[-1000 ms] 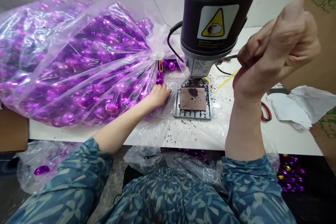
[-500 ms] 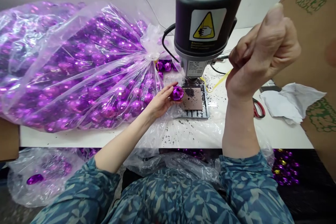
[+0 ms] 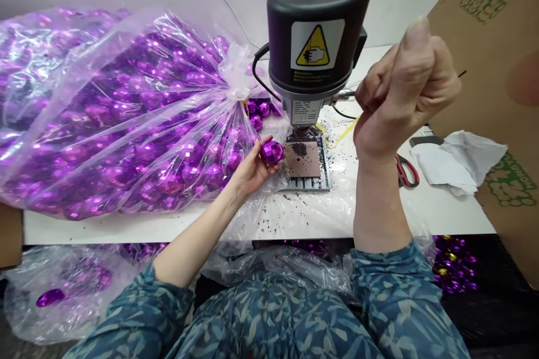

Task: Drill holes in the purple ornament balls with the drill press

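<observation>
My left hand (image 3: 250, 171) holds a faceted purple ball (image 3: 272, 152) just left of the brown plate (image 3: 304, 160) under a small drill press (image 3: 315, 33). The ball came from the open mouth of a big clear bag of purple balls (image 3: 113, 118) lying on the white table. My right hand (image 3: 404, 95) is raised to the right of the press head, closed in a fist round its thin lever handle, whose dark tip pokes out past the knuckles. Dark shavings lie on and around the plate.
Red-handled scissors (image 3: 406, 171) and crumpled white paper (image 3: 458, 160) lie right of the press. A large cardboard box (image 3: 488, 67) stands at the far right. More bags of purple balls sit below the table edge at left (image 3: 54, 291) and right (image 3: 455, 269).
My left hand drew out of the bag mouth with a purple ball and now holds it beside the plate. My right fist stayed on the lever. The view shifted slightly.
</observation>
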The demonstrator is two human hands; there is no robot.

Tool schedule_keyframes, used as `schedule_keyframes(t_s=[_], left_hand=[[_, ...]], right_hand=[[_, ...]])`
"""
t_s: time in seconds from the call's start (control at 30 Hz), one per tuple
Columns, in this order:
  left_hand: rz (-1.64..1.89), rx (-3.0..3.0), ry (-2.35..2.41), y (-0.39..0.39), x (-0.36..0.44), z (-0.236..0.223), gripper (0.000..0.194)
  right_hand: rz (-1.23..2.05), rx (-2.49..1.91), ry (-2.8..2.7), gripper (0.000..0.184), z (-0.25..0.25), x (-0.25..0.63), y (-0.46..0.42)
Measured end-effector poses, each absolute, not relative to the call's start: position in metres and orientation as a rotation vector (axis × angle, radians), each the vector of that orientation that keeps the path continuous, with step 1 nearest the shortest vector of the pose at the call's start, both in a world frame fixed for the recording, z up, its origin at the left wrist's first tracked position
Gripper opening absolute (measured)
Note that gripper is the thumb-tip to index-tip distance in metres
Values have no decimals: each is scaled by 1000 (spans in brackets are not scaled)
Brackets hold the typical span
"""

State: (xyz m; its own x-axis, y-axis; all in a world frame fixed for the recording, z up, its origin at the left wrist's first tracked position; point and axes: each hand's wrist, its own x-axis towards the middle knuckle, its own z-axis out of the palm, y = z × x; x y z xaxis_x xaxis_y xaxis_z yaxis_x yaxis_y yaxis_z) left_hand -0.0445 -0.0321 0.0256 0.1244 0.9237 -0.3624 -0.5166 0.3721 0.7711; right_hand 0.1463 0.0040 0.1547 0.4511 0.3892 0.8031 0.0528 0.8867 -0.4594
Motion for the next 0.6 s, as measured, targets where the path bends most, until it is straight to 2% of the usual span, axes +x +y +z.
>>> schedule_keyframes(t_s=[0.13, 0.23, 0.4, 0.6], left_hand=[[993, 545, 860, -40, -46, 28, 34], [1021, 654, 858, -42, -45, 21, 38], [1132, 1063, 1024, -39, -37, 7, 62], [1018, 1381, 1191, -29, -26, 6, 53]], right_hand=[[212, -492, -1094, 59, 153, 147, 3], [207, -510, -1097, 63, 154, 147, 3], [168, -566, -1102, 64, 154, 145, 4], [179, -597, -1099, 66, 150, 147, 7]])
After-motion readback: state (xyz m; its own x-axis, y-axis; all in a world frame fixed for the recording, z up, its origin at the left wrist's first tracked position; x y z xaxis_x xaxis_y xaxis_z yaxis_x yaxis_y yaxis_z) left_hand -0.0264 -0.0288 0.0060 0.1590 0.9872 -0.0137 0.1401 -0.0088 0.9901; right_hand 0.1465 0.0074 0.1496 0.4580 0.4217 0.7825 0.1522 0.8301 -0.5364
